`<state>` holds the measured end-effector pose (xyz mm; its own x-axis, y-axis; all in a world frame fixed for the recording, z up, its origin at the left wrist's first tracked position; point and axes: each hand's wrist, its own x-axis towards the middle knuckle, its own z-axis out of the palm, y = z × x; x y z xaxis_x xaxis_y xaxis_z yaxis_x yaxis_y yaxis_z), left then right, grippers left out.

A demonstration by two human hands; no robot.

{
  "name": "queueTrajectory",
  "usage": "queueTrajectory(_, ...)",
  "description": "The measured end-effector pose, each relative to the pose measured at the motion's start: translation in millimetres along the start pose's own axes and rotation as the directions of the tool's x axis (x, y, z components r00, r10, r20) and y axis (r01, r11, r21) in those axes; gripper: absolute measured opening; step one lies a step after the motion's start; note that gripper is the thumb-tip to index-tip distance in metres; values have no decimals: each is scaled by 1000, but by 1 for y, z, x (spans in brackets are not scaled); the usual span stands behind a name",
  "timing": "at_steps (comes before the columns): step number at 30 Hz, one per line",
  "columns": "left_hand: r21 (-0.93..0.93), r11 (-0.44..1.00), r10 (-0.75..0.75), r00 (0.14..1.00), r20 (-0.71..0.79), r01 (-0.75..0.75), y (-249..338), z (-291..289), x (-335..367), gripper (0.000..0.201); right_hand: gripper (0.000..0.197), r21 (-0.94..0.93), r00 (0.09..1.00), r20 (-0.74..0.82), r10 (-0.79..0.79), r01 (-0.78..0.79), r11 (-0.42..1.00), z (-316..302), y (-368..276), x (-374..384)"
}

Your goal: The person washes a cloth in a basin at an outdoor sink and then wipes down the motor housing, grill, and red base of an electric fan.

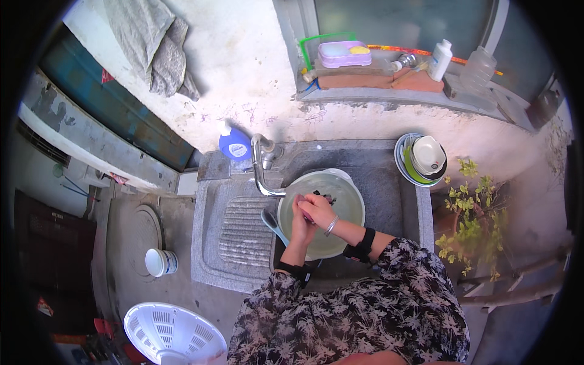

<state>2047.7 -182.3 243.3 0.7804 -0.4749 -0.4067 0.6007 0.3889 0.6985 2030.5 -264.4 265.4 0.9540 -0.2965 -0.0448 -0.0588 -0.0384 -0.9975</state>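
Observation:
A pale round basin (363,213) of cloudy water sits in the grey stone sink. Over the water, my left hand (300,226) and my right hand (320,210) are pressed together, fingers closed. A dark reddish bit (308,217) shows between the palms, but what it is stays hidden. Just beyond my fingers, a small dark piece (329,199) is at the water. The curved metal faucet (261,173) ends right by my fingertips, with no stream visible. A light blue handle (274,226) leans against the basin's left side.
Left of the basin lies a ribbed stone washboard (246,231). A blue detergent bottle (234,143) stands behind it. Stacked bowls (427,155) sit at the back right corner. A white basket (173,334) and a small bucket (159,262) are at the left. A plant (471,225) grows at the right.

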Motion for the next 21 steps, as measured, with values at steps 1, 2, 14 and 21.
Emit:
queueTrajectory(1, -181, 980, 97, 994, 57, -85, -4, -12, 5, 42, 21, 4, 1000, 22, 8, -8, 1000, 9, -1, -6)
queueTrajectory(2, -185, 978, 104, 994, 33, -96, -7, -31, 13, 42, 21, -220, 985, -3, -171, 166, 961, 18, -1, -13)
queueTrajectory(14, -133, 991, 13, 995, 98, 0, 28, -17, 4, 26, 25, 76, 916, 221, 335, -358, 931, -39, 43, 45)
queueTrajectory(21, 164, 961, -220, 975, -24, 221, 16, -25, 0, 74, 21, 110, 987, -37, 156, -152, 982, -24, -6, 39)
